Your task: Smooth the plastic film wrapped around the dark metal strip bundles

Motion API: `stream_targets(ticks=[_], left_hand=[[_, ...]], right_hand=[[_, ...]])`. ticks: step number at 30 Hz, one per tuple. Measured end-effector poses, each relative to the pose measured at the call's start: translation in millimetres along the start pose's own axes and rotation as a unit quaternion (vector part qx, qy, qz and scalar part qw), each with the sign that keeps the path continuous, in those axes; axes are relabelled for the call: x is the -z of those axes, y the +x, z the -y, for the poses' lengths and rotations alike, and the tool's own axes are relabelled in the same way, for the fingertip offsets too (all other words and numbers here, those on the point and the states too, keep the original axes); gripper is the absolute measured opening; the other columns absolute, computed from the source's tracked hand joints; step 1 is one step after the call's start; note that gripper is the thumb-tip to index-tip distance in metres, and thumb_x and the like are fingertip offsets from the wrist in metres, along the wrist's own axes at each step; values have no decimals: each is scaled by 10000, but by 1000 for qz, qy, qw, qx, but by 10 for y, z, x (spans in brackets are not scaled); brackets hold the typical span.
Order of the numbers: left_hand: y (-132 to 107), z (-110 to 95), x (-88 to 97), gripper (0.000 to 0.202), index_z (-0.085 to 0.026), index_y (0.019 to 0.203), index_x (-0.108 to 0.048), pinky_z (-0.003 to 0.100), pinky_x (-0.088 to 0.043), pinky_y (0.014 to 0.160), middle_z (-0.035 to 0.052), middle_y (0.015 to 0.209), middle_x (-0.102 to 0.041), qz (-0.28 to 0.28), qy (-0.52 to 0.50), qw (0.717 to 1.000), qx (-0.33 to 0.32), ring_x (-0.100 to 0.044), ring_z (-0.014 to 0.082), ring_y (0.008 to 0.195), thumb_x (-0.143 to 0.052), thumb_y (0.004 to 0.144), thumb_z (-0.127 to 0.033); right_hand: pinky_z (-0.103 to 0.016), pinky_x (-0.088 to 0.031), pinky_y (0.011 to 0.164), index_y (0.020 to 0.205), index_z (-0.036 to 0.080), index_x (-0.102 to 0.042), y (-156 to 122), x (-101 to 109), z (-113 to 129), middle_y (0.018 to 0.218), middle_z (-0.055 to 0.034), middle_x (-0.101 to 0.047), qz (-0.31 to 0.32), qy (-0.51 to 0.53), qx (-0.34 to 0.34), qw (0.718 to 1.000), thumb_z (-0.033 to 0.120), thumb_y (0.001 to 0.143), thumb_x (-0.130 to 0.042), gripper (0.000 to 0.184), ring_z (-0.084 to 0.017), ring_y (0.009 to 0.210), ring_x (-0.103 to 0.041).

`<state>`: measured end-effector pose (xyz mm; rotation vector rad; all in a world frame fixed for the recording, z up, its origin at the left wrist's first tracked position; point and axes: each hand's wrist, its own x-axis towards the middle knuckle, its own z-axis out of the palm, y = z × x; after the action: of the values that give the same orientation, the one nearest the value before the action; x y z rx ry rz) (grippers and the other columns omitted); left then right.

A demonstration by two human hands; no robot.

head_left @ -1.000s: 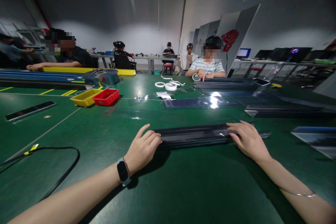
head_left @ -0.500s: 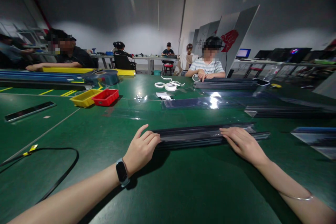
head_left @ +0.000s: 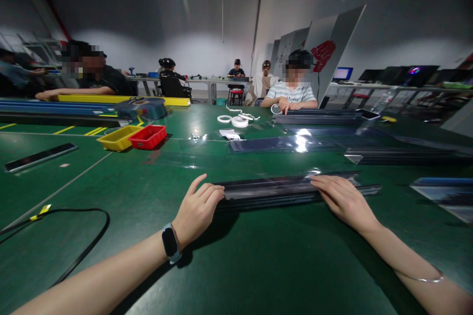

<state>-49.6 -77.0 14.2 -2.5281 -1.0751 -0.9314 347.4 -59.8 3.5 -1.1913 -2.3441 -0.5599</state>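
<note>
A long dark profile lies crosswise on the green table in front of me, with a clear plastic strip along its channel. My left hand is closed round its left end, thumb side raised. Toward its right part, my right hand has its fingers pressed together at the strip, where a shiny bit of film shows at the fingertips. The undersides of both hands' fingers are hidden.
Beyond the profile lie a clear film sheet, white tape rolls and more dark profiles. Yellow and red bins, a phone and a black cable are leftward. A co-worker sits opposite.
My right fingertips have risen slightly, and a bright glint of film now shows above them. My left hand stays on the profile's left end, almost unmoved.
</note>
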Motion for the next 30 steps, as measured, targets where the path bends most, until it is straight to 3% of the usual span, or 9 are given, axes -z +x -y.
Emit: stream_targets(ticks=[8, 15, 21, 24, 30], left_hand=[[-2, -2, 30, 238, -182, 849, -563, 448, -237, 1010, 21, 987, -602, 7, 30, 1000, -6, -537, 129, 899, -337, 849, -104], [-25, -4, 30, 219, -188, 854, -563, 441, -248, 993, 10, 896, -594, 30, 49, 998, -18, -510, 131, 836, -356, 843, -120], [-37, -4, 12, 202, -163, 810, -541, 350, -378, 800, 42, 853, -570, 56, 42, 997, -19, -480, 146, 787, -347, 838, -110], [-42, 1, 9, 186, -157, 818, -534, 317, -384, 702, 50, 847, -573, 61, 40, 997, -23, -481, 150, 765, -352, 842, -123], [-47, 2, -13, 162, -156, 848, -537, 313, -378, 674, 48, 831, -588, 58, 45, 997, -19, -502, 156, 764, -374, 846, -161]], right_hand=[[-395, -352, 919, 1163, 229, -457, -72, 34, -107, 1208, -29, -491, 19, -32, 32, 999, 91, 788, -367, 410, -193, 1114, -429], [-364, -362, 933, 1140, 209, -470, -139, -29, -158, 1137, -41, -532, 45, -6, 25, 999, 133, 811, -369, 352, -173, 1071, -465], [-316, -406, 885, 1090, 225, -493, -146, -49, -132, 1061, -36, -559, 38, 18, -15, 999, 197, 823, -408, 282, -162, 991, -514], [-308, -415, 866, 1045, 218, -512, -147, -53, -125, 1042, -37, -564, 26, 11, -36, 999, 224, 816, -438, 240, -161, 950, -532], [-316, -426, 843, 1007, 208, -522, -125, -50, -95, 1018, -47, -573, 22, 16, -47, 998, 248, 817, -433, 213, -171, 925, -542]])
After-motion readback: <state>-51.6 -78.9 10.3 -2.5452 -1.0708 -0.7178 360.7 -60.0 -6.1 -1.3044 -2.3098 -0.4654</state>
